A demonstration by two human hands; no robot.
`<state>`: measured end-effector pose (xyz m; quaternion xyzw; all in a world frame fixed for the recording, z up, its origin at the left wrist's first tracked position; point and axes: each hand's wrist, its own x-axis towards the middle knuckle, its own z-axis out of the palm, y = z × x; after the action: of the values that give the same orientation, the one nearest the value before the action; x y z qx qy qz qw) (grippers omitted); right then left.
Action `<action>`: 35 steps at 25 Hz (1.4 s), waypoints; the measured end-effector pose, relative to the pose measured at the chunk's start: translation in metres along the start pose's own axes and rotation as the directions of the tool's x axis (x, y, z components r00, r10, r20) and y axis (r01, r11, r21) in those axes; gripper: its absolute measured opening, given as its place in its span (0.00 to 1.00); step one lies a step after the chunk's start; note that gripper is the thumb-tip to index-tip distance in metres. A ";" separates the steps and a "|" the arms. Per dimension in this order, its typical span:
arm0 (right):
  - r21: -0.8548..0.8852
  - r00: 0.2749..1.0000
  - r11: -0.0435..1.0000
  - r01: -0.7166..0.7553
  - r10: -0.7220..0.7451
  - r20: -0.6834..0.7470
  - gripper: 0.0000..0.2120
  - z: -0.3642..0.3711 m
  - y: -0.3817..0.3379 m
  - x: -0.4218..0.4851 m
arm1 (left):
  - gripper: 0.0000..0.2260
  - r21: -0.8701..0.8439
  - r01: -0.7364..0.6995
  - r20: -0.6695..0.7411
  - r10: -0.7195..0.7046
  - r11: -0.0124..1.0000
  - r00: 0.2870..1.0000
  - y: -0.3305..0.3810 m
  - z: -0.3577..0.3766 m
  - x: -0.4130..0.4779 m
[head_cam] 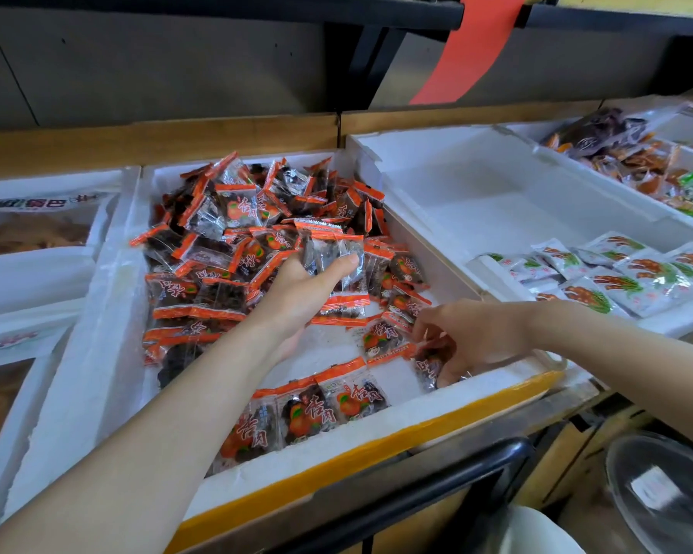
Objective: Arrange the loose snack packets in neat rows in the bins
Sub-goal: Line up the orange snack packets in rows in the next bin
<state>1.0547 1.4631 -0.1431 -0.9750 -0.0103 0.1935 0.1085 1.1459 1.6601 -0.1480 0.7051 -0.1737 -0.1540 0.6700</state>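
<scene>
Wooden shelving (157, 141) backs a run of white foam bins. At far left, an outer bin (37, 273), cut off by the frame edge, holds large clear bags (37, 225) whose print is only partly readable. Next to it, the middle bin (97, 313) is piled at its back and left with loose orange-edged snack packets (257, 209). Bare foam floor shows near its front centre, the one open patch inside its walls. The left hand (297, 293) hovers over that patch, thumb and fingers clamped round a stack of packets (333, 257), and its forearm hides part of the pile. Along the front wall a row of packets (313, 409) lies overlapped. The right hand (469, 333) reaches into the front right corner with fingers curled on a single packet (429, 367), seemingly pinching it, though the palm hides the grip. To the right, a second bin (497, 185) is mostly bare, with white and green packets (625, 281) in rows at its near right. Farthest right, dark and orange packets (617, 141) run out of frame
</scene>
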 end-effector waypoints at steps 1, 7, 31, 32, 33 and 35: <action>0.005 1.000 1.000 0.012 -0.011 -0.026 0.27 -0.002 -0.001 -0.001 | 0.28 0.004 0.012 -0.001 -0.012 1.000 1.000 0.000 0.000 -0.001; 0.110 0.995 0.991 0.075 -0.068 -0.068 0.15 -0.019 -0.007 -0.007 | 0.22 0.022 0.034 -0.022 -0.034 0.999 0.999 0.000 -0.002 -0.001; 0.226 0.994 0.971 0.079 -0.059 -0.094 0.15 0.001 -0.069 0.051 | 0.49 -0.062 0.037 -0.099 -0.043 0.997 0.994 0.010 -0.007 -0.001; 0.280 0.988 0.955 0.102 -0.064 -0.142 0.14 0.000 -0.070 0.053 | 0.54 -0.072 0.033 -0.097 -0.040 0.997 0.994 0.010 -0.008 0.001; 0.324 0.975 0.937 0.128 -0.059 -0.215 0.11 -0.002 -0.069 0.057 | 0.57 -0.091 0.027 -0.099 -0.036 0.995 0.994 0.009 -0.009 0.004; 0.344 0.933 0.929 0.135 -0.003 -0.359 0.12 -0.007 -0.066 0.056 | 0.58 -0.111 0.015 -0.112 -0.027 0.994 0.993 0.013 -0.011 0.004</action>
<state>1.1110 1.5290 -0.1434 -0.9558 0.0103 0.0103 0.2936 1.1536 1.6675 -0.1340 0.6764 -0.1192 -0.1302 0.7151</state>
